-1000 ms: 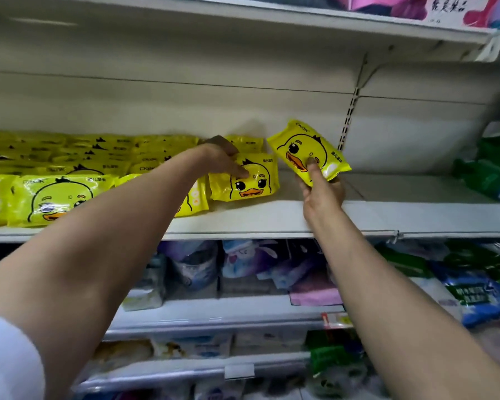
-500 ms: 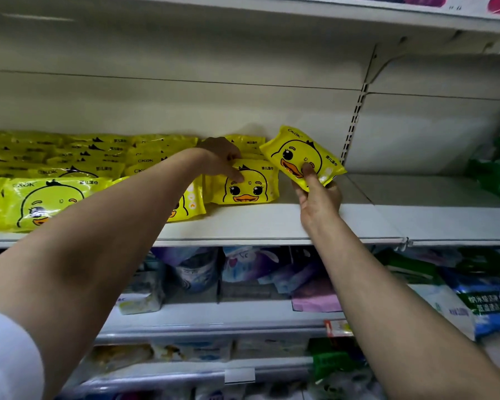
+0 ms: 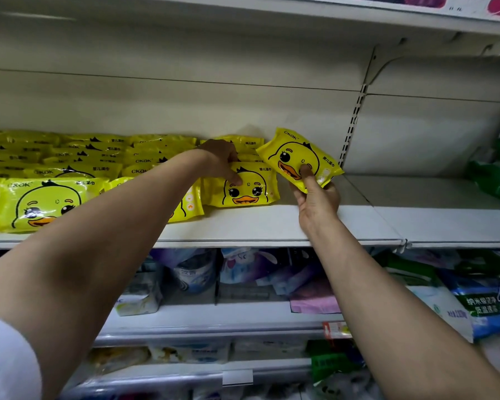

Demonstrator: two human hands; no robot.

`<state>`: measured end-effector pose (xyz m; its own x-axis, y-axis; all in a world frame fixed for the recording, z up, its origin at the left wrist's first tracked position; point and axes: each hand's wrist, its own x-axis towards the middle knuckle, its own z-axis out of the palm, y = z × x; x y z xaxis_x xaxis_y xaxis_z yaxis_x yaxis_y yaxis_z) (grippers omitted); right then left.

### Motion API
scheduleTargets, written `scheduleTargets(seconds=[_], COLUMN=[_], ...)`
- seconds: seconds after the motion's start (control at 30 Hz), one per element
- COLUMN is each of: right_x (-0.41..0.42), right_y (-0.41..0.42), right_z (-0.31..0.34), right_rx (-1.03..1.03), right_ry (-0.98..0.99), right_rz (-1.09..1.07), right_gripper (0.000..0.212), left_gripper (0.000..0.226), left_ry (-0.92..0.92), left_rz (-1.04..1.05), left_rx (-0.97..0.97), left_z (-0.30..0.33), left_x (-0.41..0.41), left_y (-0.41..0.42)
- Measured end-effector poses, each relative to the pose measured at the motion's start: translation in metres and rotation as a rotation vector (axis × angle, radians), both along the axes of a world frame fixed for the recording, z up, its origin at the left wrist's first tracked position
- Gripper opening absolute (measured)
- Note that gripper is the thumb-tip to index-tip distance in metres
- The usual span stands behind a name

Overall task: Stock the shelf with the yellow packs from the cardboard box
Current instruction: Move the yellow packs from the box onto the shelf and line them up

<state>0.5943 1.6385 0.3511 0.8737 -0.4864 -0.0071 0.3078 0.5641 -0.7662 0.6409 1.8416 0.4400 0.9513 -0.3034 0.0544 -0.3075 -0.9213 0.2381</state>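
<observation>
Head view: one tilted yellow pack (image 3: 299, 158) is pinched by the right hand (image 3: 318, 202) above the shelf (image 3: 243, 226). A standing pack (image 3: 243, 186) is gripped at its top by the left hand (image 3: 221, 160), fingers curled over it. Further yellow packs (image 3: 70, 166) are stacked leftward.

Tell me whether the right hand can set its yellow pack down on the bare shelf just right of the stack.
Probably yes. The right hand holds its pack tilted just above the bare shelf, with nothing between. The left hand rests on the neighbouring stack, clear of that spot.

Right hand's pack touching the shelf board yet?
Apart. Head view: tilted yellow pack pinched in right hand, with bare back wall showing under its right corner above the shelf.
</observation>
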Motion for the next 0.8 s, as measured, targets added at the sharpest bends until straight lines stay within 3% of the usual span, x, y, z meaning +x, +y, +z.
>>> scheduleTargets(seconds=[0.17, 0.3, 0.4, 0.53, 0.8], right_x=[-0.004, -0.008, -0.012, -0.018, -0.029], right_y=[0.001, 0.004, 0.009, 0.019, 0.022], right_z=[0.002, 0.005, 0.006, 0.012, 0.010], right_rx=[-0.001, -0.023, -0.077, -0.220, -0.335], right_ry=[-0.002, -0.037, -0.048, -0.070, -0.058], right_rz=[0.008, 0.026, 0.050, 0.115, 0.229], right_gripper=[0.034, 0.029, 0.023, 0.014, 0.013], left_gripper=[0.065, 0.067, 0.072, 0.078, 0.084], left_ry=[-0.043, -0.199, -0.210, -0.109, -0.056], left_rz=[0.028, 0.014, -0.082, -0.178, -0.131], left_rx=[-0.034, -0.251, -0.327, -0.185, 0.117], left_z=[0.006, 0.024, 0.039, 0.050, 0.049], left_x=[-0.002, -0.009, -0.020, -0.034, -0.038], left_y=[-0.002, -0.006, -0.016, -0.029, -0.028])
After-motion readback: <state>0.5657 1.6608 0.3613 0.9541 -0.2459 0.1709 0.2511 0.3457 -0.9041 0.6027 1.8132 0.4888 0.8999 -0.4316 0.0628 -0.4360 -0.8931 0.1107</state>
